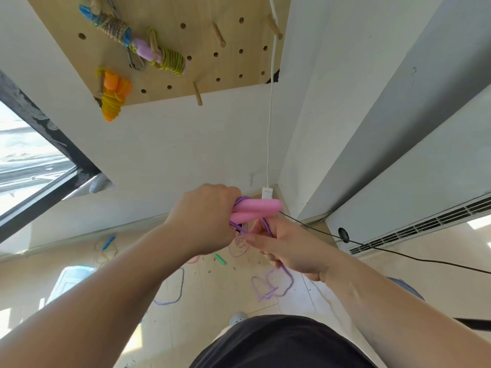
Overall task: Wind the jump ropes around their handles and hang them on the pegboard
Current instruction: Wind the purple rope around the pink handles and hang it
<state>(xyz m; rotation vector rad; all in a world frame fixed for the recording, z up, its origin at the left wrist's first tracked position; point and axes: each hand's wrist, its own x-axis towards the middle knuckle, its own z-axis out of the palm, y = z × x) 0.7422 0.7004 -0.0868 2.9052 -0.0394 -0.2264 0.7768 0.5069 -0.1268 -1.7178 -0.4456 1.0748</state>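
You hold the two pink handles (256, 211) side by side in front of you, low against the white wall (186, 144) below the pegboard (170, 83). Your left hand (204, 221) is curled round one end of them; the other ends stick out to the right. The handles are smooth, rounded foam tubes. The purple rope (267, 228) loops once round them by your left fingers, passes into your right hand (289, 251), which pinches it between thumb and fingers, and trails down to lie in loose curls on the floor (186, 328).

The floor is pale tile, littered with small debris. On it lie a blue handle (109, 243) with thin yellowish cord, a green handle (220, 259) and a blue-and-white twisted rope (175, 293).

The pegboard is light wood with rows of round holes. Three wound ropes hang on it: a blue-handled bundle (114, 27), a lilac-handled bundle (162, 57) wrapped in yellow-green cord, and an orange bundle (114, 99). Three wooden pegs (219, 34) stand bare. A metal carabiner (136, 63) hangs between the upper two bundles.

A white cable (271, 102) runs down the wall to a white plug (267, 193) in the corner. A black cord (372, 248) crosses to the right, in front of a long slatted vent (425, 221). A dark-framed window (26, 168) fills the left.
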